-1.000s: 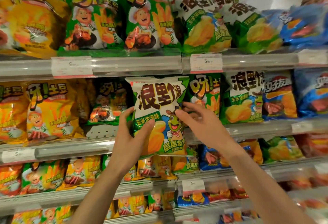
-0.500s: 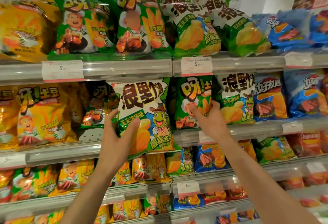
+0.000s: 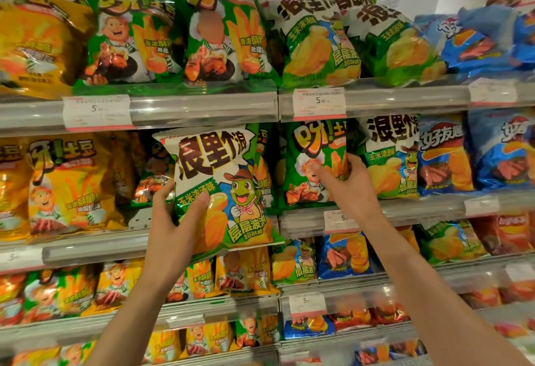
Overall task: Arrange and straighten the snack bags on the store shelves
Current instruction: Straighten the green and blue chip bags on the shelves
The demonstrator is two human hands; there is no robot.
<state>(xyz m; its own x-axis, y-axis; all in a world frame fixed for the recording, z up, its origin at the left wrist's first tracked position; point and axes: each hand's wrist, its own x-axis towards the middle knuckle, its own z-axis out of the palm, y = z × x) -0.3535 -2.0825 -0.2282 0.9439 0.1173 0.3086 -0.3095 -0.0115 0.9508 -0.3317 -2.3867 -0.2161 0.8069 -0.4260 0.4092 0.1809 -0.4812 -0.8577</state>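
A: Nearest us, what are the hands doing?

B: The left hand (image 3: 176,215) grasps the white-and-green frog-mascot chip bag (image 3: 223,189) by its lower left edge, thumb across the front, and holds it out in front of the middle shelf rail (image 3: 95,245), off the shelf. The right hand (image 3: 344,186) is clasped round the lower right side of the green fries bag (image 3: 315,163), which stands on the same shelf just to the right.

A: So which step is this?

B: I'd say sorting: one bag lifted out, its neighbour being taken or nudged. The frog bag matches the frog-mascot bag (image 3: 390,157) standing just beyond the green one, so it probably belongs beside that. That is my reading, not something shown.

A: What does the next move need?

B: Room. A slot must open before the held bag can go in upright, face forward, bottom seam behind the rail. These are puffy, glossy foil pillows with crimped edges; they slip and lean, so it should be set down gently, not squeezed.

A: And farther back?

B: Yellow fries bags (image 3: 69,180) to the left, blue chip bags (image 3: 445,154) to the right, a white price tag (image 3: 318,103) on the clear rail above, and a tilted row of bags on the top shelf.
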